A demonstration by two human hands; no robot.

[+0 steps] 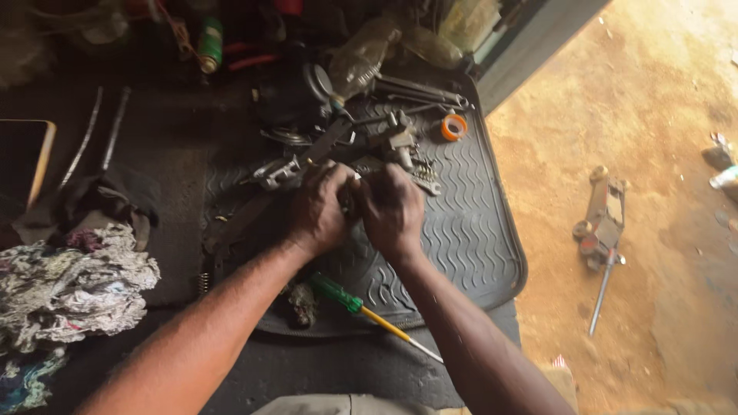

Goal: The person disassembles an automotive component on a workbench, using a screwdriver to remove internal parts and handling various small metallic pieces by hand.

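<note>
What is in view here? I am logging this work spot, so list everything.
rubber mat: one, black, under both hands
metal part: one, dark, gripped between the hands
screwdriver: one, green handle, on the mat's near edge
tape roll: one, orange, far mat corner
wrenches: several, grey, far side of the mat
rags: a heap, pale, left
floor jack: one, rusty, on the dirt, right
left hand: closed on the part
right hand: closed on the part

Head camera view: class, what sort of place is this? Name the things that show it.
Probably a roadside car repair spot: a floor jack lies on bare dirt, spanners and a screwdriver lie about a rubber mat, and both hands work on a metal part.
</note>
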